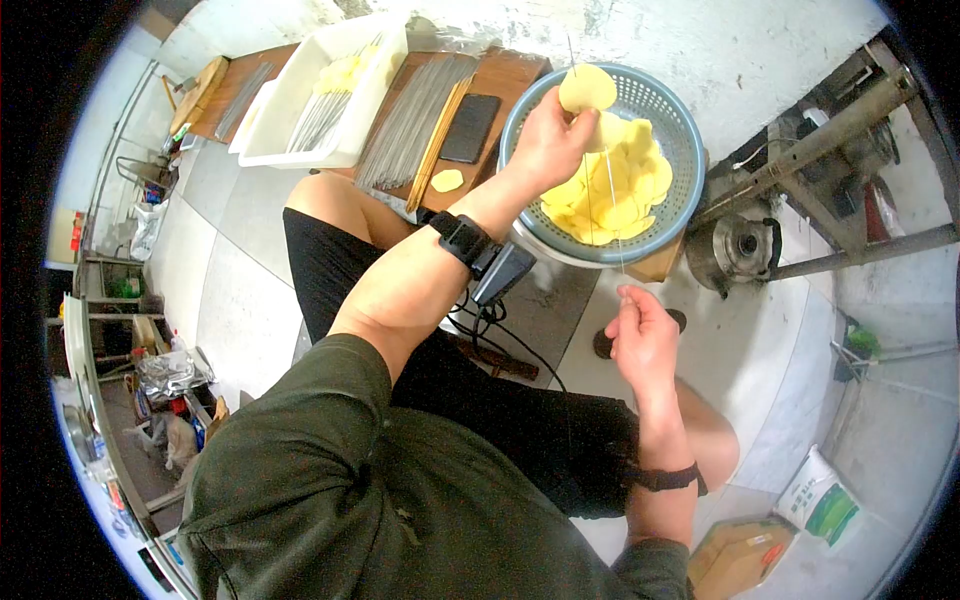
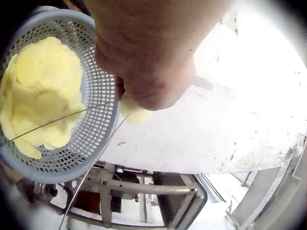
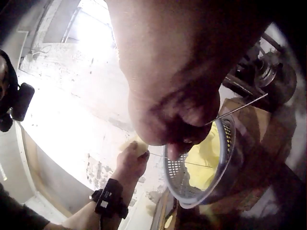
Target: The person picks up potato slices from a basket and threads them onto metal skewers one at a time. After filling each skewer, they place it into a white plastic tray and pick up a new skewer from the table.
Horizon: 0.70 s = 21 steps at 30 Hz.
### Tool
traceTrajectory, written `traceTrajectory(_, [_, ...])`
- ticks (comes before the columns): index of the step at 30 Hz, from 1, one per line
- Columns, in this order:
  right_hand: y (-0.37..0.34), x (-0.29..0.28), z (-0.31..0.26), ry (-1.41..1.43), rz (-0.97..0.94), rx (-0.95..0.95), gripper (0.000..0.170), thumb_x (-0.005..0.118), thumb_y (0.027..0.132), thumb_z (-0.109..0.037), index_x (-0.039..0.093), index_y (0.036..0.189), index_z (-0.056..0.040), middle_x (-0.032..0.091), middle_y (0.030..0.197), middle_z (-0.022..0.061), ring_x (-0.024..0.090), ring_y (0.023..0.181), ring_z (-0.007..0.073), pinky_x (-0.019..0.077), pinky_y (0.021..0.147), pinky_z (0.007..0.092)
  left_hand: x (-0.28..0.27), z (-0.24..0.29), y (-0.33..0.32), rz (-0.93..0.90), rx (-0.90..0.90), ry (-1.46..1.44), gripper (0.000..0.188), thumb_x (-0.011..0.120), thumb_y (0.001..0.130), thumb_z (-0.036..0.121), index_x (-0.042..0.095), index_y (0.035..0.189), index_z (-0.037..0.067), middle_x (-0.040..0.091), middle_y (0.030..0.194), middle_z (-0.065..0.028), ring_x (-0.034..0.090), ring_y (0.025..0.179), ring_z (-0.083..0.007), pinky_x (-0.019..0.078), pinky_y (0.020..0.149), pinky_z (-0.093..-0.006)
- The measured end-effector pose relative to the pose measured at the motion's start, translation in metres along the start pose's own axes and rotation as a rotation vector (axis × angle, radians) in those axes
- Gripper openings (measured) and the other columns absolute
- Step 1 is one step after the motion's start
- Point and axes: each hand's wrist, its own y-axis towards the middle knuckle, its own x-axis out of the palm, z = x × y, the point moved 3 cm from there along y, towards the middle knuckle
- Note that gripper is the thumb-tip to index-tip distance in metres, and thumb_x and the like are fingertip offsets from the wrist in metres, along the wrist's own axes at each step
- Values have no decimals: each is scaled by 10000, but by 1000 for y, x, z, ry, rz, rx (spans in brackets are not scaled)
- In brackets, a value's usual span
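Note:
In the head view my left hand pinches thin round yellow slices above the blue-grey colander. Two thin metal skewers run down from around those slices; one tip shows above them. The right hand, below the colander, has its fingers curled round the lower end of one skewer. In the right wrist view that skewer sticks out of the right hand. More yellow slices lie heaped in the colander. The left wrist view shows my left hand hiding most of its slices.
A white tray with skewered slices, bundled metal skewers, bamboo sticks, a dark phone and a single slice lie on the wooden table at left. A metal kettle and a metal frame stand right of the colander.

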Motion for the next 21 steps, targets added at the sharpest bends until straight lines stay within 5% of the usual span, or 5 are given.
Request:
traceTrajectory(4, [1, 0, -4, 5, 3, -17, 238, 489, 949, -135, 636, 1076, 4, 614, 600, 58, 578, 532, 104, 473, 542, 273, 5, -10, 0, -23, 78, -60, 336, 578, 895, 198, 546, 1142, -27, 658, 1046, -196, 647, 974, -283, 494, 839, -363])
traceTrajectory(10, [3, 2, 6, 20, 42, -93, 232, 506, 946, -131, 627, 1080, 15, 639, 649, 78, 621, 617, 119, 498, 624, 271, 7, -7, -2, -55, -12, -168, 336, 590, 897, 175, 548, 1157, -33, 666, 1039, -151, 643, 967, -222, 496, 841, -331])
traceTrajectory(12, [6, 4, 10, 26, 51, -109, 227, 513, 943, -126, 627, 1076, 17, 647, 666, 85, 631, 633, 125, 502, 639, 271, 9, -12, -2, -85, -224, -304, 336, 596, 891, 156, 552, 1168, -30, 660, 1042, -102, 630, 952, -178, 497, 840, -311])
traceTrajectory(21, [10, 6, 9, -24, 121, -260, 186, 555, 924, -110, 631, 1039, 14, 661, 708, 99, 653, 661, 139, 509, 638, 276, 12, -5, -8, -127, -287, -558, 289, 585, 894, 108, 559, 1146, -33, 640, 1075, -90, 618, 966, -164, 495, 848, -290])
